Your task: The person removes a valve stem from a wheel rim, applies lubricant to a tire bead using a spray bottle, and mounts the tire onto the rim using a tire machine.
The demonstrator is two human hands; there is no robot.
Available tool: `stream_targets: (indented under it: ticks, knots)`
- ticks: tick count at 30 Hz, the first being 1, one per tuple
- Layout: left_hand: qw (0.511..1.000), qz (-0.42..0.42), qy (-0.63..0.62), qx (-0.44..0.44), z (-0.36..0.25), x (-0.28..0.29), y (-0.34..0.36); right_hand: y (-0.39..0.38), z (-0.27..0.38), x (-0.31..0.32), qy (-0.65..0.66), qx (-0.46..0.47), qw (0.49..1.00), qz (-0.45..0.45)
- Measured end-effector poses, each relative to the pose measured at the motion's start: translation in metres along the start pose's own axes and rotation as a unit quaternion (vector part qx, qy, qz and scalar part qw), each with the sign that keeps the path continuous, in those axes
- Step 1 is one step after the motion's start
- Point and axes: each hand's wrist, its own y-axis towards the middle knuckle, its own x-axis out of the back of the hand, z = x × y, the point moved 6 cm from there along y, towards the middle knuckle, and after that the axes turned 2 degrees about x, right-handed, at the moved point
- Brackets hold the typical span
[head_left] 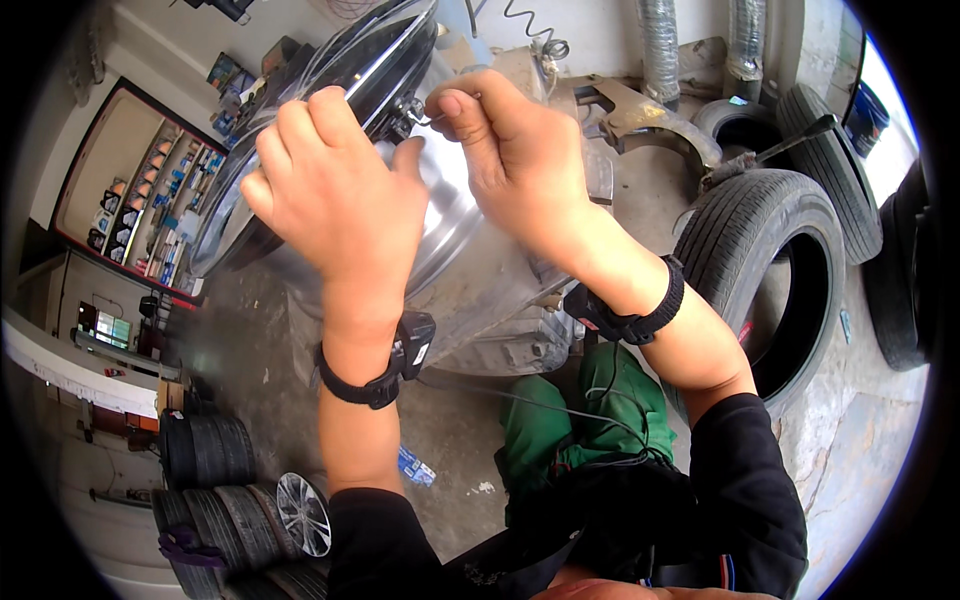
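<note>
A wheel rim (448,215), silver inside with a dark glossy edge, stands raised in front of me. My left hand (345,190) is closed over its near edge, fingers curled to the far side and thumb against the rim. A small dark metal fitting (402,118) sits at the rim edge between my hands. Just right of it, my right hand (520,165) is closed in a pinch of thumb and forefinger. A thin piece shows at those fingertips, but it is too small to name.
A large tire (700,235) leans at my right, with another tire (815,140) behind it. A metal machine arm (650,125) lies beyond my right hand. Stacked tires (205,450) and a spoked wheel cover (302,515) stand at lower left. A blue box (415,467) lies on the floor.
</note>
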Motion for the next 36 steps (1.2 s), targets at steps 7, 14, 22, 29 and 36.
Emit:
stream_targets:
  ticks: [7, 14, 22, 29, 36]
  knots:
    - [1.000, -0.021, -0.002, 0.023, -0.001, -0.002, 0.001, -0.002, -0.005, -0.001, 0.004, -0.047, 0.999, 0.007]
    - [0.999, 0.007, -0.004, 0.050, -0.003, 0.000, 0.002, -0.002, -0.008, 0.000, 0.038, -0.109, 0.993, 0.004]
    - [0.999, -0.017, -0.007, 0.037, -0.003, -0.002, 0.001, 0.000, -0.014, -0.001, 0.098, -0.159, 0.982, 0.001]
    - [0.999, -0.022, -0.006, 0.038, -0.002, -0.001, 0.001, 0.003, -0.021, -0.003, 0.157, -0.229, 0.961, -0.004]
    - [0.999, -0.025, -0.011, 0.037, -0.004, -0.001, 0.001, 0.004, -0.027, -0.004, 0.197, -0.255, 0.947, -0.012]
